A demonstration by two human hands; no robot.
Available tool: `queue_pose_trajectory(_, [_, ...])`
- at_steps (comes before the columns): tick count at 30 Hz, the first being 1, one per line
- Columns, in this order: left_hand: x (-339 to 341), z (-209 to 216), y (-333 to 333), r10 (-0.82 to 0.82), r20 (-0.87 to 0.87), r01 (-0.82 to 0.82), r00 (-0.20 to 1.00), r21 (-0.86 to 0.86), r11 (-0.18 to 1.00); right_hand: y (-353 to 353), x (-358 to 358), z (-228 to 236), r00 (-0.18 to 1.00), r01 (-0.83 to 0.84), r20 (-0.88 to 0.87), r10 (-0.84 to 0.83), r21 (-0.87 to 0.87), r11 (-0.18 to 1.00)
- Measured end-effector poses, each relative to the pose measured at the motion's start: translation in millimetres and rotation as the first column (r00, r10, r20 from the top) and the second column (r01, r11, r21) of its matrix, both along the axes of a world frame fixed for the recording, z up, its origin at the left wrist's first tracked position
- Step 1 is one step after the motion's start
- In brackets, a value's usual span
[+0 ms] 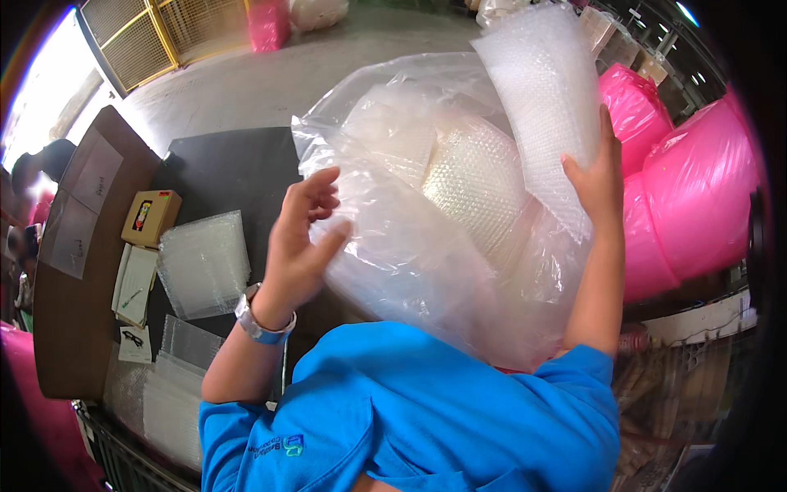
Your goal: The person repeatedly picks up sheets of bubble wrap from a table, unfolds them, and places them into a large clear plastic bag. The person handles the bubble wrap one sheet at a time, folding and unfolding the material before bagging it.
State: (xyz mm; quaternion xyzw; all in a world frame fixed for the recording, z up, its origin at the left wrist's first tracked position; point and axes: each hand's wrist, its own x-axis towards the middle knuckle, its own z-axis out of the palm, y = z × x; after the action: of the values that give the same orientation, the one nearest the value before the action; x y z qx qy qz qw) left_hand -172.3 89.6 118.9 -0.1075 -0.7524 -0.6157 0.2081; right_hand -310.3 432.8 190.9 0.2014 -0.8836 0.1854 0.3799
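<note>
Hands, two, bare: left hand (pixel 302 234), partly open and empty, fingers loosely curled, thumb set apart, at the near left side of the bag, contact with the film not certain; right hand (pixel 598 184), closed about the right edge of a bubble-wrap bundle (pixel 541 98), thumb laid across its near face. Bundle: translucent white, finely dimpled, long and flat, upright with a slight tilt, standing over the right part of the bag, its lower end against the bag's contents. Large bag (pixel 393 254): clear plastic film, glossy, creased, mouth spread wide, containing bubble-wrap pieces (pixel 475 176), pale, faintly yellowish, overlapping at angles. Worktop (pixel 221 164): dark, matt, to the left; on it a flat stack of clear bubble-wrap sheets (pixel 205 264), roughly square, with further sheets (pixel 174 402) nearer the body; a small brown cardboard box (pixel 156 217), closed; a notepad (pixel 135 279) bearing a pen (pixel 134 298). Upright brown board (pixel 61 328) along the left edge. Pink plastic sacks (pixel 697 197), bulging, shiny, at right.
</note>
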Motion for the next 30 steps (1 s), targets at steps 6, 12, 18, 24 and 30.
queue_pose_trajectory(6, [-20.8, -24.3, 30.8, 0.137, -0.004, -0.111, 0.991, -0.617, 0.779, -31.6, 11.5, -149.8, 0.947, 0.311, -0.242, -0.213, 0.513, 0.800])
queue_pose_trajectory(12, [-13.7, -43.6, 14.9, 0.184, 0.165, -0.053, 0.969, -0.589, 0.807, -37.7, -3.1, -157.9, 0.889, -0.119, 0.439, -0.132, 0.499, 0.858])
queue_pose_trajectory(18, [1.3, -44.3, 7.3, 0.134, 0.180, -0.021, 0.974, -0.518, 0.855, -53.7, 2.5, -19.9, 0.714, -0.525, 0.426, 0.555, -0.198, 0.828])
queue_pose_trajectory(24, [34.7, -45.9, -14.1, 0.096, 0.296, 0.014, 0.950, -0.348, 0.937, -94.9, 113.0, 108.8, 0.500, -0.822, -0.304, 0.811, 0.127, 0.555])
queue_pose_trajectory(30, [83.7, -74.4, -46.3, 0.153, 0.374, -0.101, 0.915, -0.155, 0.983, -162.6, 126.4, 138.6, -0.302, -0.952, -0.194, 0.933, 0.105, -0.286])
